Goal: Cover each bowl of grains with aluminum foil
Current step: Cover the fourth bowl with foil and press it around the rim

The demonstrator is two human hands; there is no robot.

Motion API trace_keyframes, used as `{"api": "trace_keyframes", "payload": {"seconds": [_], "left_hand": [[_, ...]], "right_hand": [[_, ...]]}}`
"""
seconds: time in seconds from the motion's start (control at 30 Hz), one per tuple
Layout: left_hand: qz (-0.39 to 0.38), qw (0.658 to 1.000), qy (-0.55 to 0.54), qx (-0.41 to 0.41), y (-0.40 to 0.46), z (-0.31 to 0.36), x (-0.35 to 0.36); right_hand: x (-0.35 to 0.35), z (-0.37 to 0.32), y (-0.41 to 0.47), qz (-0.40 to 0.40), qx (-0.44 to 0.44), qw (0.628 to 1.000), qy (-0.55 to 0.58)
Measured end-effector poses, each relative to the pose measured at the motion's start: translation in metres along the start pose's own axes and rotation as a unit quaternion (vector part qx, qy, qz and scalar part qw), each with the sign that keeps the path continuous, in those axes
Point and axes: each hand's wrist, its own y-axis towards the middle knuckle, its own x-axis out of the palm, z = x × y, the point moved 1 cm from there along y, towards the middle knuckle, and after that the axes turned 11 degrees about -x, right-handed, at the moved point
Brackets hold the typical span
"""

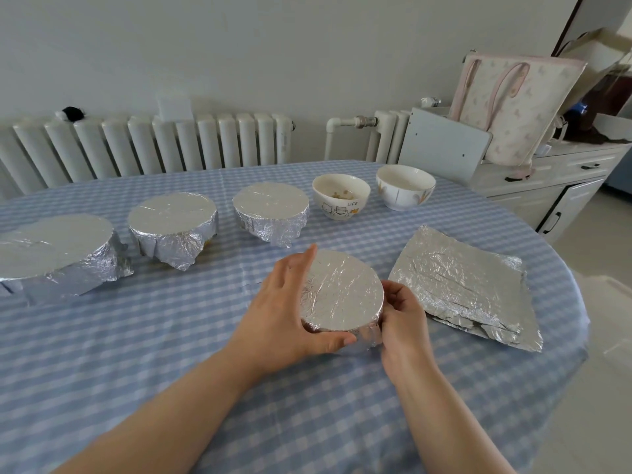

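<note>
Cupping foil-covered bowl (342,295): left hand (284,309), right hand (403,316); spare foil (468,285) beside.

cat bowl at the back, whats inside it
A few brownish grains lie at the bottom of the cat bowl, uncovered. Its near wall hides part of the inside.

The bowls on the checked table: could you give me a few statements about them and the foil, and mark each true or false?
1. Four bowls are already covered in foil. True: three stand in a row, and a fourth foil-covered bowl is between the hands.
2. Both open bowls stand left of the covered row. False: the cartoon bowl and the white bowl stand to its right.
3. Spare foil sheets lie right of the hands. True.
4. Only the left hand touches the bowl. False: the right hand holds its other side.
</note>
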Motion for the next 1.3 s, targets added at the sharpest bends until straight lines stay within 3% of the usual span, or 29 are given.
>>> {"api": "trace_keyframes", "payload": {"seconds": [0.33, 0.43, 0.53, 0.6, 0.77, 0.9, 1.0, 1.07, 1.3], "left_hand": [[0.002, 1.0, -0.002, 0.006, 0.001, -0.002, 0.001], [0.0, 1.0, -0.004, 0.005, 0.001, -0.002, 0.001], [-0.003, 1.0, -0.006, 0.002, 0.001, -0.001, 0.0], [-0.004, 1.0, -0.006, 0.001, 0.001, -0.001, 0.0], [-0.005, 1.0, 0.005, 0.004, 0.001, -0.002, 0.0], [-0.001, 1.0, 0.01, 0.005, 0.0, -0.001, 0.001], [0.006, 1.0, 0.01, 0.007, 0.001, 0.001, 0.002], [0.01, 1.0, 0.008, 0.004, 0.001, 0.001, 0.003], [0.037, 0.999, -0.002, -0.028, -0.006, 0.004, 0.008]], "right_hand": [[0.001, 0.004, 0.008, -0.008, 0.034, 0.998, -0.05], [-0.003, 0.007, 0.013, -0.018, 0.003, 0.989, -0.146], [-0.009, 0.008, 0.018, -0.037, -0.054, 0.951, -0.303], [-0.012, 0.011, 0.021, -0.047, -0.061, 0.939, -0.334], [-0.015, 0.01, 0.024, -0.014, -0.069, 0.94, -0.335], [-0.022, -0.002, 0.016, -0.04, -0.03, 0.977, -0.207], [-0.019, -0.013, 0.0, -0.12, -0.072, 0.944, -0.299], [-0.015, -0.018, -0.007, -0.129, -0.115, 0.918, -0.357], [-0.011, -0.019, -0.009, -0.137, -0.101, 0.938, -0.302]]}}
